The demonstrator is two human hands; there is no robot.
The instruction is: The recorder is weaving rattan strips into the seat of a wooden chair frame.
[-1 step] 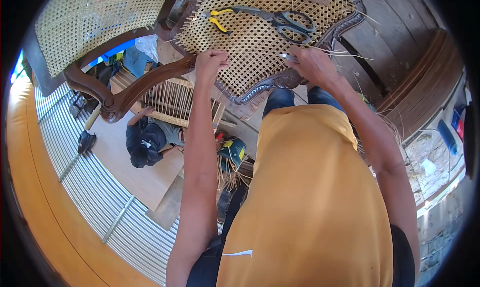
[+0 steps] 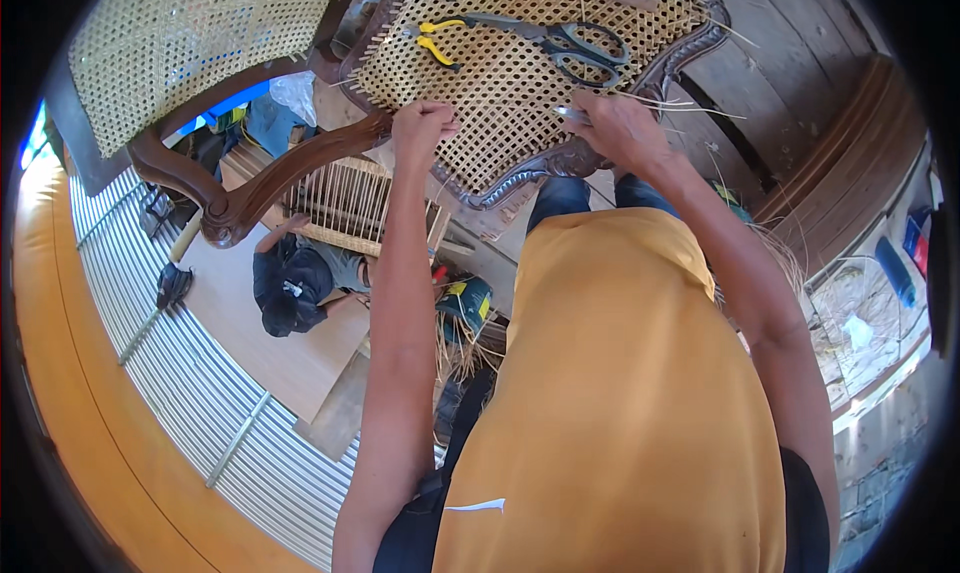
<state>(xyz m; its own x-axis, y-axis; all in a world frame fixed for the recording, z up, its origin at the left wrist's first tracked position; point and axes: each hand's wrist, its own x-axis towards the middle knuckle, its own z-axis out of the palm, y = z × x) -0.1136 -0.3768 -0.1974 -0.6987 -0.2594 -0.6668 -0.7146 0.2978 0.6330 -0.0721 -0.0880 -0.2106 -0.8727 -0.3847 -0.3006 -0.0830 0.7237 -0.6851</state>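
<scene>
A woven cane seat (image 2: pixel 480 158) in a carved dark wooden chair frame lies in front of me. My left hand (image 2: pixel 425 128) is closed in a pinch over the seat's left side; what its fingers hold, if anything, is too small to make out. My right hand (image 2: pixel 622 128) grips a slim silver metal tool (image 2: pixel 574 114), its end pointing left just over the weave. Loose cane strands (image 2: pixel 690 106) stick out to the right past this hand. Farther up on the seat lie yellow-handled pliers (image 2: pixel 437 45) and large dark-handled scissors (image 2: pixel 585 53).
The cane backrest (image 2: pixel 200 48) and curved wooden armrest (image 2: pixel 310 158) rise at left. Below them another person (image 2: pixel 300 283) sits beside a wooden frame (image 2: pixel 345 201) with upright strands. Wooden boards (image 2: pixel 750 53) and a thick brown beam (image 2: pixel 840 178) are at right.
The silver tool in my right hand has shifted slightly left, and more of its length shows. My left hand stays almost in place.
</scene>
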